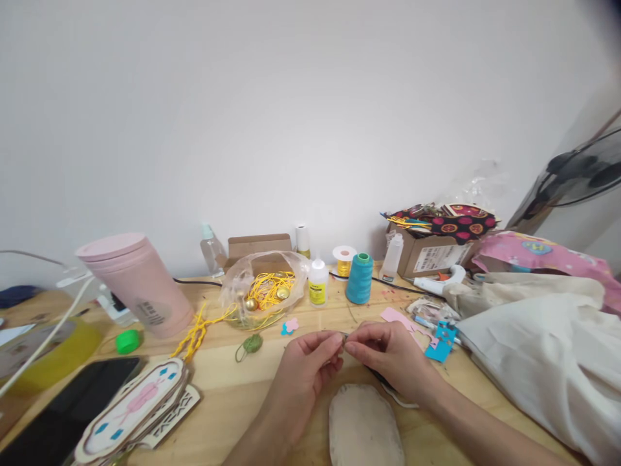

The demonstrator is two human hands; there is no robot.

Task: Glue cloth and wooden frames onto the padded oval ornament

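My left hand (310, 364) and my right hand (391, 356) meet over the middle of the table, fingertips almost touching. Each is closed in a pinch. Something tiny and dark lies between the fingertips, too small to name. Below my hands rests a pale, rounded board (366, 427) with rough edges. A thin dark strip with a whitish end (402, 400) runs partly hidden under my right hand. To the left of my left hand is a small bundle of green thread (252, 343), and pink and blue paper flowers (290, 326) lie just behind it.
On the left stand a pink tumbler (138, 285), a black phone (72, 408) and stacked decorated wooden plaques (133, 408). Behind are a plastic bag of yellow cord (269, 291), a glue bottle (318, 283) and a blue thread cone (359, 279). White cloth (543, 356) covers the right.
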